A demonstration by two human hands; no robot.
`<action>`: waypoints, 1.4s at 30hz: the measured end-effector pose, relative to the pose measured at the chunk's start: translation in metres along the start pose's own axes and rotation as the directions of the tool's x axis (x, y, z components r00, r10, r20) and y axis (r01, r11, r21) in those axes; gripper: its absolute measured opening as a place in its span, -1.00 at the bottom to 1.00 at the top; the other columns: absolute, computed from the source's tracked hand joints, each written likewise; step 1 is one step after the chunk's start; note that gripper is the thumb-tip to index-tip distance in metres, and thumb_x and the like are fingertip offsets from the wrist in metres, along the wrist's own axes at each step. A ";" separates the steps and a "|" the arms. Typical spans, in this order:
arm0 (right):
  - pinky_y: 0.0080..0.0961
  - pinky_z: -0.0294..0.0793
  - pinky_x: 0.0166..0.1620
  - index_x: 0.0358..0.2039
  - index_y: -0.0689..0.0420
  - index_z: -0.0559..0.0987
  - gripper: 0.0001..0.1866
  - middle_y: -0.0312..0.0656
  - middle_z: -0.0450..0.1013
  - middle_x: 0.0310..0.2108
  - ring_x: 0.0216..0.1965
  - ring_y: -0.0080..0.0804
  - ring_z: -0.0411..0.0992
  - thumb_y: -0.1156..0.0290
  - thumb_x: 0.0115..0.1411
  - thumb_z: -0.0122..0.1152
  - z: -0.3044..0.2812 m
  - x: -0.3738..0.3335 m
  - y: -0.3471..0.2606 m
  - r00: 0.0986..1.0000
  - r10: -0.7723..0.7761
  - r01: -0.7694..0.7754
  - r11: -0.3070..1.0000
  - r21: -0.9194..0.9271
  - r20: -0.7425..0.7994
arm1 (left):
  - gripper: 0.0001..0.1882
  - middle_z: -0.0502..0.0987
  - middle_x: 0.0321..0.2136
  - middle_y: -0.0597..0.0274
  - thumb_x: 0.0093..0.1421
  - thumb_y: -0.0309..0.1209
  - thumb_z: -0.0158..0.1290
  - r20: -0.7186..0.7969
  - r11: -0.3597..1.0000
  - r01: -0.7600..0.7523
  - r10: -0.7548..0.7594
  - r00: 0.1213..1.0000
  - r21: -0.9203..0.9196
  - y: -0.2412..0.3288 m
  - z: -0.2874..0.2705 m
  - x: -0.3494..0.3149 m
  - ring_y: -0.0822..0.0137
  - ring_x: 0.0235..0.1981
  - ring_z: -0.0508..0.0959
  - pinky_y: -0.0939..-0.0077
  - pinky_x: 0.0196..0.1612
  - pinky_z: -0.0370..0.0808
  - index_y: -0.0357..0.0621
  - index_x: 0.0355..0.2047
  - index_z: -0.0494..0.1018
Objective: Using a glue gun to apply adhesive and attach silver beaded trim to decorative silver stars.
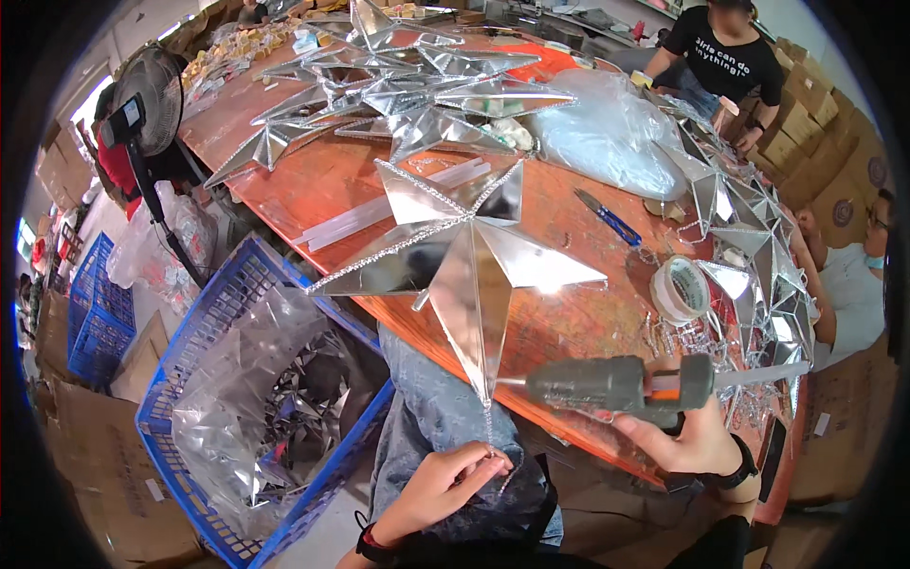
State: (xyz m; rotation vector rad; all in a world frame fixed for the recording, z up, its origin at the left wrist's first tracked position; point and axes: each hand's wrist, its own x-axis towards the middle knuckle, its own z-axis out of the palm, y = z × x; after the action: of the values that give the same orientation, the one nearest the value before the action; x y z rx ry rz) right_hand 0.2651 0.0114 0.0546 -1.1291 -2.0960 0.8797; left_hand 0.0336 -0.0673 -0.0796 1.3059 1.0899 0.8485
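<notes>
Mirror-faced star point(464, 251) lying at the near edge of the orange table point(313, 185), lowest point overhanging the lap; facets look thin, light, stiff and scratch-prone, so the beaded ridges seem the safest hold; left hand point(445, 484) pinches a beaded trim strand point(490, 427) hanging from that point; right hand point(687, 436) is closed around a grey glue gun point(616, 382), nozzle aimed at the tip, contact possibly not made; tape roll point(681, 289) just beyond; blue crate point(242, 398) of foil scraps to the left.
</notes>
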 end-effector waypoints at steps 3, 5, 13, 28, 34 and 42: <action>-0.46 0.43 -0.33 -0.29 0.25 0.50 -0.66 -0.07 0.47 -0.40 -0.40 -0.25 0.49 0.36 -0.05 0.37 -0.003 0.005 0.010 0.999 0.049 -0.049 0.995 -0.087 0.003 | -0.82 0.53 -0.39 0.25 0.20 -0.38 -0.01 -0.036 0.995 -0.083 0.085 0.996 0.050 -0.002 -0.002 0.003 0.55 -0.66 0.32 0.68 -0.56 0.29 -0.23 -0.31 0.49; -0.46 0.43 -0.31 -0.28 0.25 0.50 -0.66 -0.06 0.48 -0.40 -0.39 -0.24 0.50 0.37 -0.05 0.36 0.000 0.015 0.007 0.997 0.067 -0.068 0.997 -0.028 -0.025 | -0.82 0.54 -0.37 0.25 0.19 -0.39 0.01 -0.062 0.992 -0.110 0.114 0.992 0.062 -0.003 -0.003 0.005 0.55 -0.65 0.34 0.69 -0.56 0.30 -0.24 -0.31 0.50; -0.49 0.44 -0.34 -0.23 0.26 0.45 -0.68 -0.14 0.52 -0.46 -0.40 -0.31 0.52 0.44 0.01 0.28 0.002 0.038 0.000 0.999 0.032 -0.034 0.995 -0.094 -0.018 | -0.82 0.53 -0.39 0.21 0.18 -0.38 0.02 -0.116 0.994 -0.089 0.096 0.989 0.064 -0.010 -0.008 0.006 0.55 -0.64 0.35 0.69 -0.55 0.31 -0.22 -0.30 0.52; -0.73 0.23 -0.67 -0.31 0.27 0.41 -0.85 -0.32 0.44 -0.61 -0.73 -0.73 0.27 0.47 0.14 0.10 0.005 0.051 0.004 0.995 -0.103 0.104 0.987 -0.124 0.010 | -0.82 0.50 -0.47 0.13 0.15 -0.37 0.06 -0.088 0.987 -0.100 0.111 0.990 0.124 -0.025 -0.012 0.011 0.41 -0.61 0.41 0.61 -0.51 0.34 -0.22 -0.31 0.52; -0.52 0.37 -0.45 -0.28 0.22 0.51 -0.80 -0.22 0.49 -0.57 -0.55 -0.44 0.44 0.43 0.07 0.22 0.005 0.066 -0.007 0.990 -0.091 0.071 0.981 -0.183 -0.105 | -0.82 0.50 -0.47 0.12 0.14 -0.37 0.07 -0.073 0.970 -0.173 0.188 0.979 0.171 -0.038 -0.013 0.012 0.32 -0.59 0.45 0.55 -0.50 0.37 -0.23 -0.33 0.51; -0.52 0.33 -0.59 -0.36 0.22 0.48 -0.81 -0.25 0.45 -0.69 -0.70 -0.43 0.41 0.38 0.09 0.23 0.012 0.091 -0.007 0.976 -0.172 0.116 0.930 -0.348 -0.137 | -0.82 0.48 -0.48 0.12 0.16 -0.35 0.06 -0.061 0.980 -0.145 0.155 0.986 0.139 -0.035 -0.014 0.011 0.28 -0.59 0.44 0.52 -0.48 0.36 -0.21 -0.32 0.50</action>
State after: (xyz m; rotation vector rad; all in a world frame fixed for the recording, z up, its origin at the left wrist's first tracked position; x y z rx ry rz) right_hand 0.2108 0.0844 0.0699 -1.1533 -2.2091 0.3483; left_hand 0.0204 -0.0568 -0.1147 1.4945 1.1304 0.9532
